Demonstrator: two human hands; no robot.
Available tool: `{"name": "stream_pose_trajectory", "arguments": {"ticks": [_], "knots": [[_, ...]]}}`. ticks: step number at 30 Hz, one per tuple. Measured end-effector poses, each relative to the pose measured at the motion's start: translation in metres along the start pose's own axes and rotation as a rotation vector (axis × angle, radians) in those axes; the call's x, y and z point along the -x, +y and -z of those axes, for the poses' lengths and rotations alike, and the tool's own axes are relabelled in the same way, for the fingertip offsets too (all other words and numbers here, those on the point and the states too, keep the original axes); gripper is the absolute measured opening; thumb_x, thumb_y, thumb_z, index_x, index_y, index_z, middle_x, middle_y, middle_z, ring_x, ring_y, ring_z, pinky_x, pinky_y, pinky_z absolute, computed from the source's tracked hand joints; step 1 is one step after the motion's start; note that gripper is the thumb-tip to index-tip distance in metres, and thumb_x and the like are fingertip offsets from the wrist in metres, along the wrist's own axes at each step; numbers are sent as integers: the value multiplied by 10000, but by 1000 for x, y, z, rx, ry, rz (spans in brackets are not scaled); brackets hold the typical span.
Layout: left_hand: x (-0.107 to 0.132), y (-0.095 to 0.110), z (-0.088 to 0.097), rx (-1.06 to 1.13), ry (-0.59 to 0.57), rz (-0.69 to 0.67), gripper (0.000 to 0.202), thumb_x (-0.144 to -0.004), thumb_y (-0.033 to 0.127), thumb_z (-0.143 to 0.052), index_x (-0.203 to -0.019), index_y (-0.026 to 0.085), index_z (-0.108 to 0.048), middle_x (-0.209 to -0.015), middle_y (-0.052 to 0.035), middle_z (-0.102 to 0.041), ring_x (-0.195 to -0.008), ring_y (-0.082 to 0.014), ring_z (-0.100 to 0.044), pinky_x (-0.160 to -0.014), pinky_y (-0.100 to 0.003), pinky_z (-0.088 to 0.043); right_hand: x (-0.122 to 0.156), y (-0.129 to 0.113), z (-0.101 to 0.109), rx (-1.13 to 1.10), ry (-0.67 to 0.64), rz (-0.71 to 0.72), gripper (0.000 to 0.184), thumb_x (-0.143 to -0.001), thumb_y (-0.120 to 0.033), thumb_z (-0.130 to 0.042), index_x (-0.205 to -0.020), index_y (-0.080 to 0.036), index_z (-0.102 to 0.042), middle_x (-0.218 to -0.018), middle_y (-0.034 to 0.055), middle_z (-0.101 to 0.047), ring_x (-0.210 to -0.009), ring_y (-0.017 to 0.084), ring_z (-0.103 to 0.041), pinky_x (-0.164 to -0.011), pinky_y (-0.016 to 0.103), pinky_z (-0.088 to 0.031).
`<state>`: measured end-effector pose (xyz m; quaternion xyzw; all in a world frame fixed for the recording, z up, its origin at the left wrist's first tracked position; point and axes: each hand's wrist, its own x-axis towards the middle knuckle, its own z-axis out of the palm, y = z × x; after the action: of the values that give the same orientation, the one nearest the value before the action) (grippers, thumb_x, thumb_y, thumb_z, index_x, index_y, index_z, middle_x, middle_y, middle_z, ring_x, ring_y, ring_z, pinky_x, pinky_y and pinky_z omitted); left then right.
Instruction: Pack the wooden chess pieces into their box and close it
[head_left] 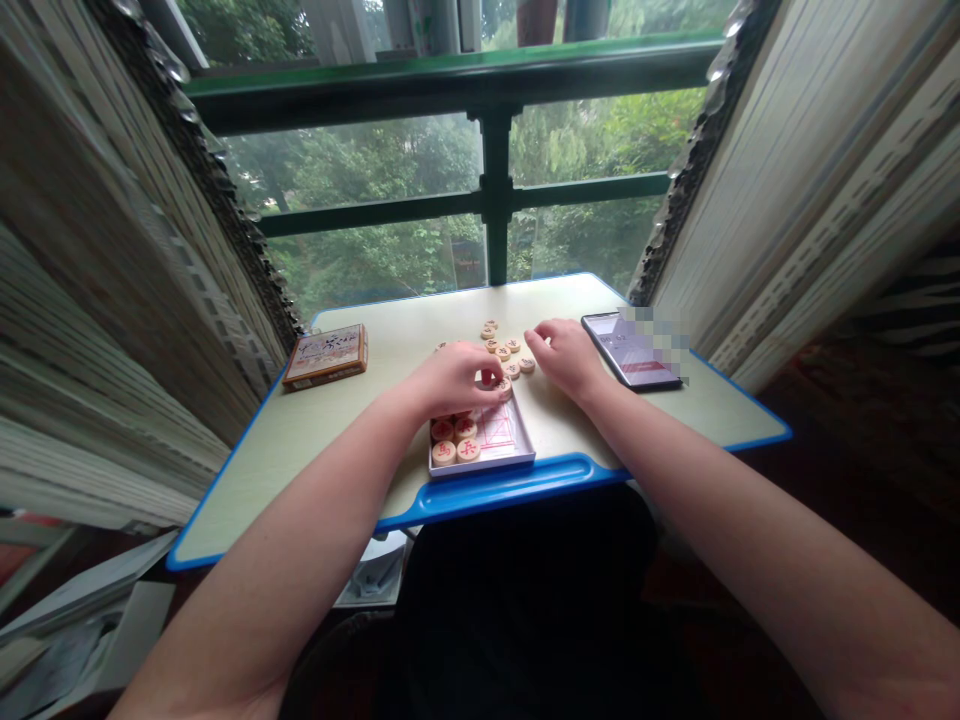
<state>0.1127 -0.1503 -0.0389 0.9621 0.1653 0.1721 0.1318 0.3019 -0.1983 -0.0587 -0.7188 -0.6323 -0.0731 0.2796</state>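
Note:
My left hand [454, 375] is curled over the far end of a small white tray [504, 452], its fingertips pinched on a round wooden chess piece [489, 379]. The tray holds several round pieces with red characters [455, 440] at its left side. My right hand [566, 355] rests on the table just right of a loose group of wooden chess pieces [502, 345], fingers bent and touching the nearest ones. Whether it holds one is hidden.
A small pale table with a blue rim [480, 495] stands before a green-framed window [487, 190]. The box lid [326, 357] lies at the left, a phone [630, 350] at the right. Stacked paper walls [112, 300] close in both sides.

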Motion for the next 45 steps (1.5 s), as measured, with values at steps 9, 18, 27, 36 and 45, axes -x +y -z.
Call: {"name": "stream_pose_trajectory", "arguments": {"ticks": [9, 18, 27, 36, 45], "knots": [[0, 1, 0, -33, 0, 3, 222, -743, 388, -657, -770, 169, -683, -747, -32, -663, -715, -152, -560, -672, -264, -411, -1, 0, -1, 12, -11, 3, 351, -892, -318, -408, -766, -157, -693, -817, 87, -698, -807, 204, -580, -802, 297, -372], [1, 1, 4, -4, 0, 46, 274, -717, 428, -671, -809, 169, -680, -797, -30, -675, -710, -144, -573, -650, -252, -414, 0, 1, -1, 19, -26, 11, 331, -872, -293, -424, -757, -162, -706, -802, 79, -706, -795, 199, -581, -802, 294, -377], [2, 1, 1, 1, -1, 54, 243, -728, 401, -670, -784, 165, -681, -750, -26, -665, -688, -144, -571, -655, -258, -410, 1, -1, 1, 11, -32, 22, 332, -869, -292, -429, -772, -158, -717, -816, 78, -715, -799, 196, -582, -800, 286, -377], [1, 1, 2, 2, -16, 43, 239, -745, 405, -651, -772, 170, -688, -754, -23, -677, -688, -138, -564, -662, -253, -404, 1, -2, 1, 1, -35, 21, 327, -868, -302, -450, -742, -153, -713, -789, 81, -712, -776, 192, -584, -790, 287, -374], [1, 1, 2, -8, -29, 38, 247, -745, 412, -642, -796, 176, -694, -749, -16, -677, -695, -138, -562, -668, -248, -405, 1, -2, 0, -15, -13, 34, 308, -853, -280, -467, -692, -156, -699, -741, 81, -705, -728, 196, -586, -748, 297, -377]]}}
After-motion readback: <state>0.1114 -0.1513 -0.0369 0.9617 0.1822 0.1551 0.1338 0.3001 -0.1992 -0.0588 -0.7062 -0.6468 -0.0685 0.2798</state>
